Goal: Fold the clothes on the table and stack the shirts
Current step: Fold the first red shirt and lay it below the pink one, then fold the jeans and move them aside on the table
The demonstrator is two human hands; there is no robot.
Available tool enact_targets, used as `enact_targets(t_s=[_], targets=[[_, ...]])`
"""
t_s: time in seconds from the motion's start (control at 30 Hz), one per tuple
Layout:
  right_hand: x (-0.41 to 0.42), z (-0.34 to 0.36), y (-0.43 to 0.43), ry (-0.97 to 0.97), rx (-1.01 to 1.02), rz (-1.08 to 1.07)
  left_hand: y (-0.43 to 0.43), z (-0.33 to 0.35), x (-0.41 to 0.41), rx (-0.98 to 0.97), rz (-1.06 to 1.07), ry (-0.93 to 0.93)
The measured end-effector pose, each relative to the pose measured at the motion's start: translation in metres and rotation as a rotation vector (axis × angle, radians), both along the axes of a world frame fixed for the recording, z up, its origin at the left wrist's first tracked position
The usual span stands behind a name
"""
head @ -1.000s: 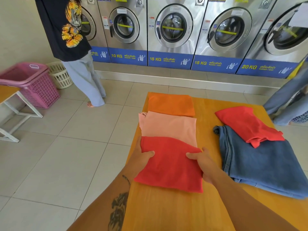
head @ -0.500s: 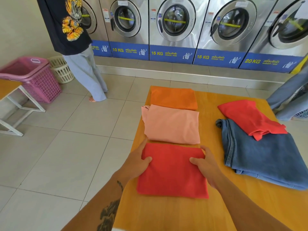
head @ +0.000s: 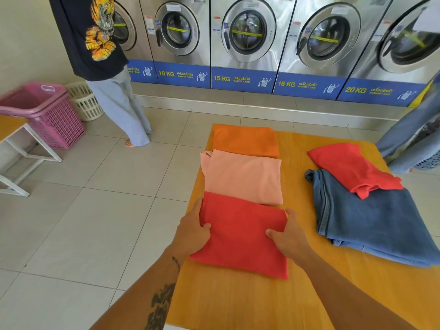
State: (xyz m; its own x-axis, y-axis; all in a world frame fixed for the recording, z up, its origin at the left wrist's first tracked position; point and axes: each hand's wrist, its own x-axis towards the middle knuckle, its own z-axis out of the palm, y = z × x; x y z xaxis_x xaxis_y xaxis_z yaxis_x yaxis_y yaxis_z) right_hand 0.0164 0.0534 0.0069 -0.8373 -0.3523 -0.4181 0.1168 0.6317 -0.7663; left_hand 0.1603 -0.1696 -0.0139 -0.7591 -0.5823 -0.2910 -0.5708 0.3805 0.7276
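From the head camera, the left hand [head: 191, 231] is gripping the left edge of a folded red shirt [head: 240, 236], thumb lying on top of the cloth and fingers apparently tucked beneath it, though that underside is hidden. The right hand [head: 289, 236] is clamping the shirt's right edge in the same way, thumb pointing inward across the fabric. The red shirt is lying between the two hands on the orange tabletop [head: 238, 303], its far edge overlapping the near edge of a folded pink shirt [head: 242, 176] just beyond the fingertips. Farther out past the pink one, a folded orange shirt [head: 246, 140] is sitting at the tabletop's far edge. Off to the right of the right hand, well apart from it, blue jeans [head: 371, 217] are lying loosely folded, with a crumpled red garment [head: 350, 167] resting partly on their far end.
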Motion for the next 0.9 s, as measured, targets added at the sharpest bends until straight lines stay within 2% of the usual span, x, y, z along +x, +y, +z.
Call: enact_targets(t_s=[0.1,0.17,0.3,0.4,0.5,0.73,0.9], targets=[[-0.006,0.005,0.006,-0.043,-0.02,0.013,-0.001,0.005,0.0,-0.058,0.036,-0.025],[-0.015,0.014,0.011,-0.035,-0.039,0.015,-0.004,0.016,-0.005,-0.165,0.09,-0.017],[-0.04,0.038,0.032,0.014,-0.075,-0.007,-0.003,0.049,-0.035,-0.335,0.197,0.21],[-0.067,0.057,0.058,0.044,-0.131,-0.064,0.016,0.076,-0.071,-0.292,0.135,0.41],[-0.099,0.07,0.093,0.066,-0.187,-0.154,0.048,0.088,-0.114,-0.188,0.021,0.486],[-0.173,0.064,0.183,-0.039,-0.259,-0.398,0.148,0.063,-0.22,-0.12,-0.296,0.36],[-0.22,0.048,0.215,-0.121,-0.334,-0.41,0.214,0.055,-0.285,-0.145,-0.448,0.225]])
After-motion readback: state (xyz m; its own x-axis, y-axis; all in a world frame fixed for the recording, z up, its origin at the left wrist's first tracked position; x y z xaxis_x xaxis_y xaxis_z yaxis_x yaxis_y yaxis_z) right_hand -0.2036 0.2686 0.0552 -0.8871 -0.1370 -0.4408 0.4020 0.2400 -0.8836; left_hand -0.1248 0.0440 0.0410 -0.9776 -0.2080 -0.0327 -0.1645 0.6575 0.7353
